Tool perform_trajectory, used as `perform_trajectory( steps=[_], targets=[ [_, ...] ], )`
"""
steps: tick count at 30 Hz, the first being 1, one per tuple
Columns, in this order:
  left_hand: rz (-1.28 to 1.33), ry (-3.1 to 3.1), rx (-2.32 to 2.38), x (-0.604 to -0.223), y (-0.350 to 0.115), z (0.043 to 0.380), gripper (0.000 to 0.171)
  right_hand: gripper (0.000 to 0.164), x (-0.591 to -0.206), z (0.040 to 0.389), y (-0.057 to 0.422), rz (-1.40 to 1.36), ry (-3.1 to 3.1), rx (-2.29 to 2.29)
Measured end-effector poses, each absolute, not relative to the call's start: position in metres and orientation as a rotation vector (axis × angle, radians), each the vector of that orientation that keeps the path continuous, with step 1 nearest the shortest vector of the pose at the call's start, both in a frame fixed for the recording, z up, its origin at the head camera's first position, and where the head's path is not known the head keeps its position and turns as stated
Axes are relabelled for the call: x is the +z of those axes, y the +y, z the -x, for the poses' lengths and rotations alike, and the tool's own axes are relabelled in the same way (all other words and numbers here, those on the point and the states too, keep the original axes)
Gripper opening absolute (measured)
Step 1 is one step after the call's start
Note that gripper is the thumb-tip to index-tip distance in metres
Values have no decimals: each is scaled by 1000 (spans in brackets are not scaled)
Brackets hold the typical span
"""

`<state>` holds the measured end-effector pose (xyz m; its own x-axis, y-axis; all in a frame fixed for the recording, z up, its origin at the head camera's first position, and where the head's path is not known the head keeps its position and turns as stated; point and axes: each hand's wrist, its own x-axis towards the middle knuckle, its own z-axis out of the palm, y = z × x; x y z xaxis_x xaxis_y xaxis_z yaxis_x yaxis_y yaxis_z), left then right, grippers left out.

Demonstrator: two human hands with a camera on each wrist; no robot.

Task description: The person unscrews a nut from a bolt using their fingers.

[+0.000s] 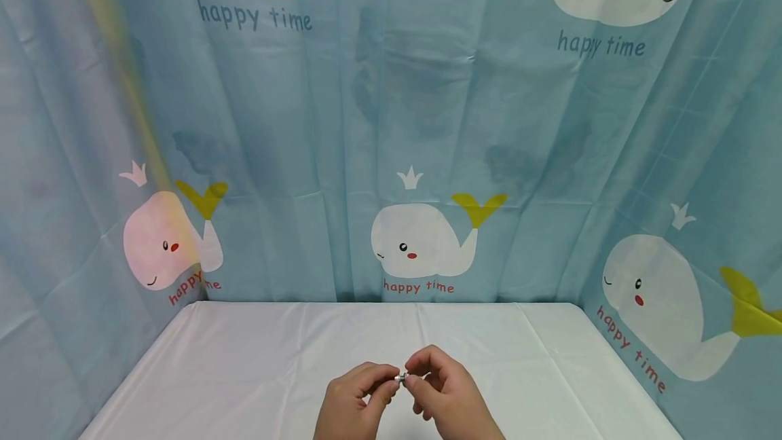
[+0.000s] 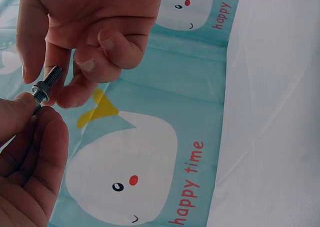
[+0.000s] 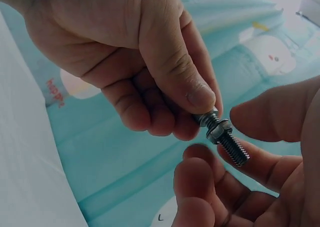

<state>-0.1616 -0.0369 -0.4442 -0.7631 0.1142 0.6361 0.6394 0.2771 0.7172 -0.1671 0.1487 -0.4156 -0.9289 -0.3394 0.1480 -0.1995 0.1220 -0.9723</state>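
A small silvery threaded bolt (image 3: 235, 148) is held up above the white table, with a hex nut (image 3: 219, 130) partway along its shank. My left hand (image 1: 354, 399) pinches one end between thumb and forefinger, hiding that end. Bare thread sticks out past the nut on the other side, towards my right hand (image 1: 449, 396). In the right wrist view, the right thumb (image 3: 275, 112) and fingers lie around this threaded end, spread apart with a gap at the nut. The left wrist view shows a right finger (image 2: 56, 59) behind the thread tip.
A white cloth covers the table (image 1: 244, 358) under both hands. Blue curtains (image 1: 415, 121) printed with white whales and "happy time" stand at the back and both sides.
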Motion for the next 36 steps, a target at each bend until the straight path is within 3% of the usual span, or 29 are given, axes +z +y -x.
perform_trajectory(
  steps=[8,17,25,36],
  targets=[
    [670,-2105,-1503,-444,-37,161,5,12,-414,165,147,558,2294,-1921],
    [667,-2098,-1506,-444,-37,161,5,19,-413,165,148,591,2243,-1932],
    [666,-2107,-1508,-444,-37,161,6,12,-412,164,147,570,2306,-1912],
    [678,-2090,-1500,-444,-37,161,5,18,-411,164,147,543,2309,-1896]
  ],
)
